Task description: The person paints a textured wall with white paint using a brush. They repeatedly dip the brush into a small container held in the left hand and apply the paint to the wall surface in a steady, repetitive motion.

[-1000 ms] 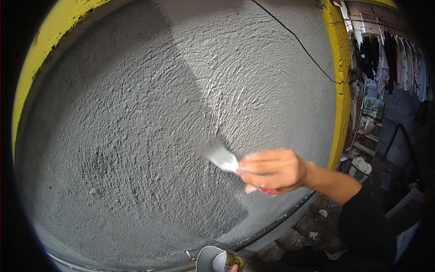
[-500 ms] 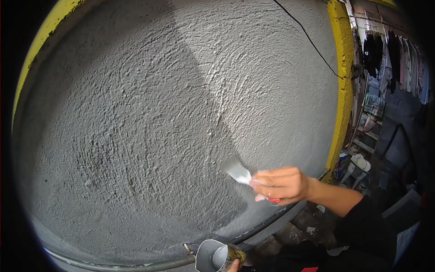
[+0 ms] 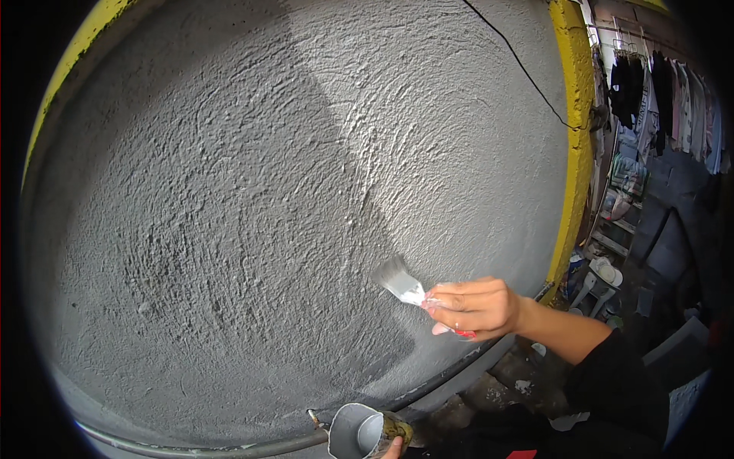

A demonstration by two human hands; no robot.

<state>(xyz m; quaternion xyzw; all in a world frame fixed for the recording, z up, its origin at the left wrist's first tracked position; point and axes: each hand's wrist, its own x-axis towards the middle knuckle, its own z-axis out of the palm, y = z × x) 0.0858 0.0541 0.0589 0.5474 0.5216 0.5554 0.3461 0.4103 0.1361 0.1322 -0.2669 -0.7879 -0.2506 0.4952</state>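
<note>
A flat paintbrush point(image 3: 399, 285) is pinched in my right hand point(image 3: 480, 308), its bristles pointing up and left against the rough grey wall point(image 3: 229, 191). White paint coats the brush near its handle, and a bit of red shows under my fingers. At the lower edge, a paint can point(image 3: 345, 430) with pale grey paint inside is held by my left hand point(image 3: 394, 448); only the thumb shows at the can's side, and the other fingers are hidden. The wall is darker on the left and lighter on the right, with a ragged border between.
A pipe point(image 3: 290, 444) runs along the wall's foot, close to the can. A yellow post point(image 3: 569, 153) edges the wall on the right, and a black cable point(image 3: 520, 61) hangs across the upper wall. Beyond are hanging clothes point(image 3: 673, 99) and a white stool point(image 3: 600, 283).
The brush and my right hand stay in nearly the same place; the bristles look sharper and more spread. The view has shifted very slightly. My left hand keeps hold of the can.
</note>
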